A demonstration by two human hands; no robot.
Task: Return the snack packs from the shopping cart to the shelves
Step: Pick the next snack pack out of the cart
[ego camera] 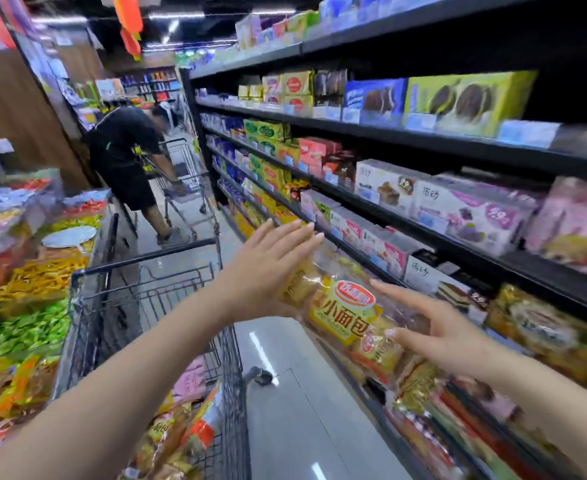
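Two flat hands, left hand (268, 268) and right hand (437, 327), press bread pack (344, 317).

A clear bread pack (345, 317) with a yellow label is tilted against the lower shelves (423, 233), above the cart (153, 289).

a shop aisle – pale glossy floor (306, 403) at 6 o'clock, brown wall panel (15, 109) at 10, ceiling strip lights (176, 16) at 12.
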